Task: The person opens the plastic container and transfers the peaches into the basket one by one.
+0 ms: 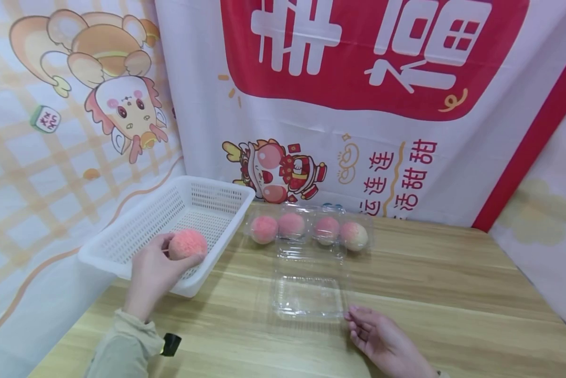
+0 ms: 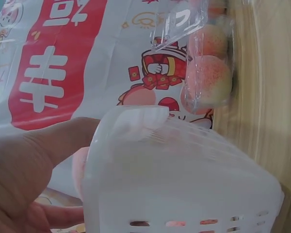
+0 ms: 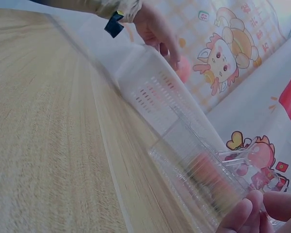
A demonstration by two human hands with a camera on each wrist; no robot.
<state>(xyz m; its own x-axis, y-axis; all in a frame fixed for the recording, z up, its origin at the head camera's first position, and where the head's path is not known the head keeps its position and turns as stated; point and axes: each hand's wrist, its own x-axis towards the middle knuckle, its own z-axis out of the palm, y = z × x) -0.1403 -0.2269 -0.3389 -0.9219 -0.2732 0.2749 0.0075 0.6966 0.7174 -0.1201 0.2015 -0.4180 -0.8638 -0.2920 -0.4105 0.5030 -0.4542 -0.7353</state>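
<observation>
My left hand (image 1: 154, 270) grips a fuzzy pink peach (image 1: 188, 244) over the near right part of a white perforated basket (image 1: 110, 257). In the left wrist view the basket's wall (image 2: 145, 179) hides most of that peach. An open clear plastic clamshell box (image 1: 308, 296) lies on the wooden table, its lid raised at the back. My right hand (image 1: 384, 338) pinches the box's near right edge between thumb and fingers. Behind it, several pink and cream peaches (image 1: 354, 235) sit in clear plastic boxes, partly seen through the raised lid.
The wooden table (image 1: 429, 283) extends right and forward. A printed white and red cloth (image 1: 273, 105) hangs along its back edge, and a checked cartoon cloth (image 1: 51, 168) stands on the left behind the basket.
</observation>
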